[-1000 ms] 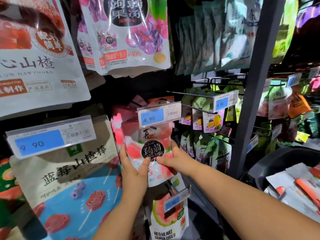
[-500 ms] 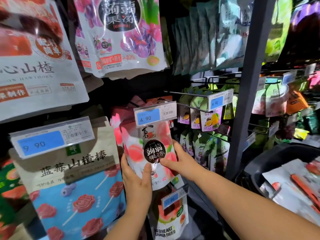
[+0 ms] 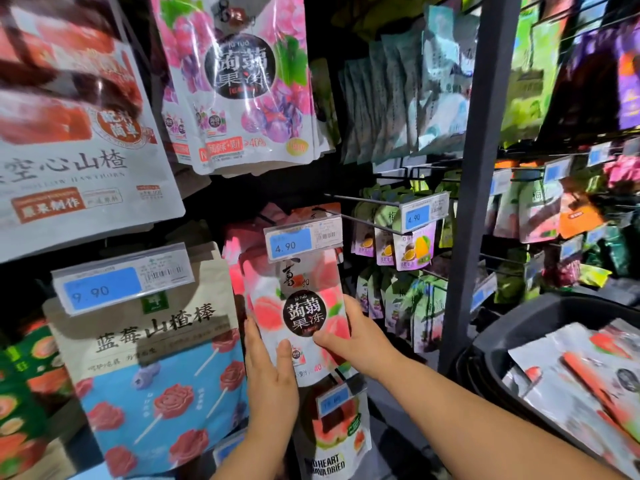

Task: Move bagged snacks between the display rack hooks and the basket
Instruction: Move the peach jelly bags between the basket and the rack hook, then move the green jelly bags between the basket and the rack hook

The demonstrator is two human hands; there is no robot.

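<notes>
A pink peach-jelly snack bag [image 3: 301, 306] hangs at the front of a rack hook, right under a 4.90 price tag [image 3: 303, 239]. My left hand [image 3: 270, 368] holds its lower left edge, thumb on the front. On the other side my right hand [image 3: 353, 337] grips the right edge, thumb pressed on the front below the black label. More pink bags hang behind it. The black basket [image 3: 491, 344] sits at the lower right with several snack bags [image 3: 571, 386] inside.
A blue hawthorn-stick bag [image 3: 152, 368] hangs to the left under a 9.90 tag, a guava bag [image 3: 332, 441] just below my hands. A grape jelly bag [image 3: 242, 81] hangs above. A dark rack post [image 3: 467, 202] stands right of the hook, with more bagged snacks beyond it.
Both hands keep their grip on the peach bag; it has shifted slightly and sits squarely under the 4.90 tag. The view has tilted a little.
</notes>
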